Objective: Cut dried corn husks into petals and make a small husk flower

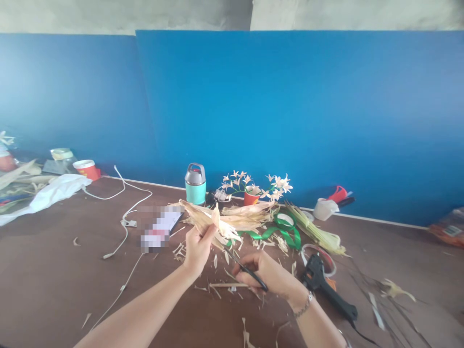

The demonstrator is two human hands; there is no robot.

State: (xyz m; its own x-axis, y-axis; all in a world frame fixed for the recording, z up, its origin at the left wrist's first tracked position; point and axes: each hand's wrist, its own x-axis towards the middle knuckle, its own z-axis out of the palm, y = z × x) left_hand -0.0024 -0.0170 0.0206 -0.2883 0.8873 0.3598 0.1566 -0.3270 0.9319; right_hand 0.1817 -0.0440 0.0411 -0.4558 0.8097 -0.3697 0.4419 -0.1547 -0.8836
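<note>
My left hand (196,250) is closed in a pinch on a pale dried corn husk (216,216), whose pointed end sticks up above the thumb. My right hand (270,271) grips a pair of scissors (256,278) by its black handles. The blades point up and left, close to the lower edge of the held husk; whether they touch it I cannot tell. Behind the left hand lies a pile of larger corn husks (250,215). Small husk scraps (229,285) are scattered on the brown table (174,309) below both hands.
A phone (162,227) and white cables (126,220) lie left. Behind stand a turquoise flask (195,191) and a red cup (251,195) with husk flowers (277,186). Green ribbon (290,234), a husk bundle (319,232) and a black glue gun (329,290) are right. A blue panel (275,106) bounds the back.
</note>
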